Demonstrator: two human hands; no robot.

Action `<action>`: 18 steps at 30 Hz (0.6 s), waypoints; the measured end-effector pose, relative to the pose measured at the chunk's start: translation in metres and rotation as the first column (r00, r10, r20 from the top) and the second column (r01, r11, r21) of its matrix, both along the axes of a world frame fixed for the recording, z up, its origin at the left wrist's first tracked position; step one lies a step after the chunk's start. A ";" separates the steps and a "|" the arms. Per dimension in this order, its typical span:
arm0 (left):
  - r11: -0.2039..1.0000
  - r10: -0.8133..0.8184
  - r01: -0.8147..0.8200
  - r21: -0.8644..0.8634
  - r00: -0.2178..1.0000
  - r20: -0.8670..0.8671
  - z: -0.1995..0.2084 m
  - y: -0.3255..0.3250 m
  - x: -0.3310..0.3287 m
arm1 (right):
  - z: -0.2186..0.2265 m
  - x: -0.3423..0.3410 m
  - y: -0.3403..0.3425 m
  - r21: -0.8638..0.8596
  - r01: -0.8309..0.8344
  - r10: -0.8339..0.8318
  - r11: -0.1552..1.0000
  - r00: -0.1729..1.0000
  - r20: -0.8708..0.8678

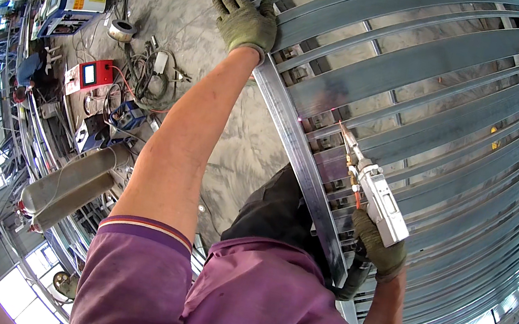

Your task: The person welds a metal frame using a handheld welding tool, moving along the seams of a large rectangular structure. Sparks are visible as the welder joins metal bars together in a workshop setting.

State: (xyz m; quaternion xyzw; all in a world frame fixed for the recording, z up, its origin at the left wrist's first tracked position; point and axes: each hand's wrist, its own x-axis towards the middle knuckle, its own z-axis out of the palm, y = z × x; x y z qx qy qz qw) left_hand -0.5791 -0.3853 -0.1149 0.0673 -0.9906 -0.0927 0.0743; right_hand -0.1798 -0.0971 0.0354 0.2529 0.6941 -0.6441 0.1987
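My left hand (245, 24), in an olive-green work glove, lies on the long edge rail (292, 133) of a galvanized metal panel, its fingers spread. My right hand (378, 244), gloved the same way, is wrapped round the rear of a white and silver welding gun (383, 203). The gun's thin nozzle points up and left toward the slats near the rail; whether its tip touches metal I cannot tell. A thin wire runs along its side. Small reddish spots of light show on the metal close to the tip. Many parallel flat slats (387, 66) make up the panel.
To the left, coiled cables (149, 77) lie on the concrete floor beside a red and white box with a screen (88, 76). A blue and white machine (73, 3) and a long metal trough (75, 185) stand farther left. Another person (31, 70) is at the far left.
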 end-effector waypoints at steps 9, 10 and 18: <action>0.999 0.021 -0.019 -0.048 0.999 0.042 -0.010 -0.001 -0.005 | -0.009 0.026 -0.015 0.141 -0.069 0.069 0.988 0.998 0.000; 0.998 0.028 -0.025 -0.051 0.998 0.048 -0.010 0.000 -0.006 | -0.012 0.030 -0.015 0.186 -0.086 0.091 0.979 0.996 -0.020; 0.998 0.029 -0.024 -0.050 0.994 0.109 -0.004 0.001 -0.006 | -0.032 0.052 -0.033 0.236 -0.025 0.054 0.971 0.992 -0.116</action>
